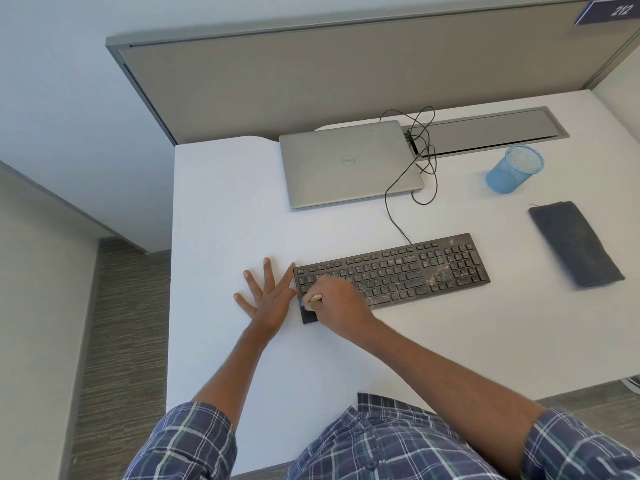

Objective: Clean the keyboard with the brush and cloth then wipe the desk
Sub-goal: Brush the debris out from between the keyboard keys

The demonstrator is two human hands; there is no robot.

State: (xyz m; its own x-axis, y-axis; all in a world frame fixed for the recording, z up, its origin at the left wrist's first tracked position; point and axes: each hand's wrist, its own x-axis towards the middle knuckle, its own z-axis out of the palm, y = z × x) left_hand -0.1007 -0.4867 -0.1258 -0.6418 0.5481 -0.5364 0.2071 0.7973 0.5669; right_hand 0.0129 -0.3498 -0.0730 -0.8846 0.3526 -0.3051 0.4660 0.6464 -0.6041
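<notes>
A black keyboard [408, 271] lies on the white desk [225, 209], with pale dust and crumbs over its right half. My right hand [337, 299] grips a brush [310, 311] with a light handle and dark bristles at the keyboard's near left corner. My left hand [268, 294] lies flat on the desk with fingers spread, its forefinger touching the keyboard's left edge. A folded dark grey cloth [576, 244] rests on the desk to the right of the keyboard.
A closed silver laptop [349, 164] sits behind the keyboard, with a black cable [424, 161] looping beside it. A blue mesh cup [516, 169] stands at the back right. A grey partition [346, 77] bounds the far edge.
</notes>
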